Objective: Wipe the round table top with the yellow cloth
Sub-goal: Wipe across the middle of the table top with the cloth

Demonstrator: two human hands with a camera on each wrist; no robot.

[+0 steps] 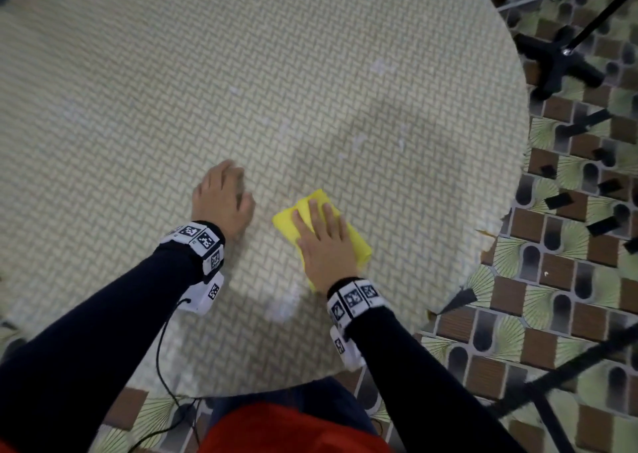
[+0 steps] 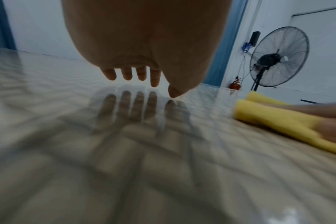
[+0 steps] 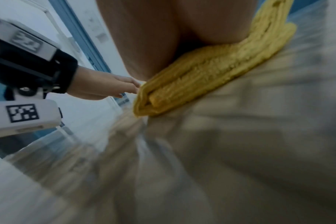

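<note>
2 hands work low in frame: right hand (image 1: pixel 324 245), fingers flat, presses the cloth (image 1: pixel 355 242) mid-wipe on the table (image 1: pixel 310 72); left hand (image 1: pixel 224 200) hovers, fingers loosely spread. Next: sweep toward smudges above.

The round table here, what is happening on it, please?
A person is wiping the round table top with a folded yellow cloth. The right hand lies flat on the cloth and presses it onto the table, near the edge closest to the person. The left hand is beside it, apart from the cloth; the left wrist view shows its fingers relaxed just above the glossy surface. Pale smears still show farther out on the table.
</note>
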